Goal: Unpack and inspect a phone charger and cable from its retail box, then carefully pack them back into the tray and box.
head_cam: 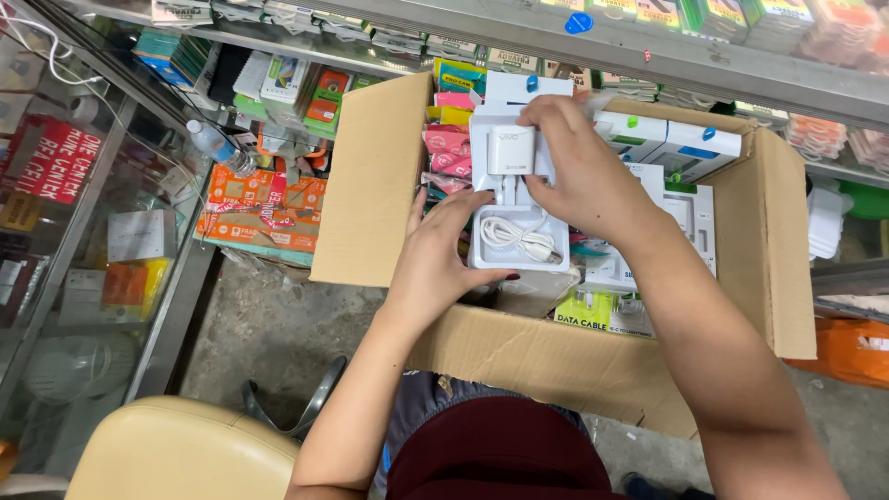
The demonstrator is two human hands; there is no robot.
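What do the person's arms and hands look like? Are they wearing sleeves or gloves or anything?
Both arms are bare all the way up, with no sleeves, gloves, watch or bracelets in view. The left hand has dark red polish on the thumbnail. The right hand shows no rings; its nails cannot be seen clearly. Below the arms, the person wears dark maroon clothing over a grey patterned fabric.

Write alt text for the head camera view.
Two bare hands, left hand and right hand, hold a white charger tray with a coiled cable over an open cardboard box of packaged accessories, beside shop shelves.
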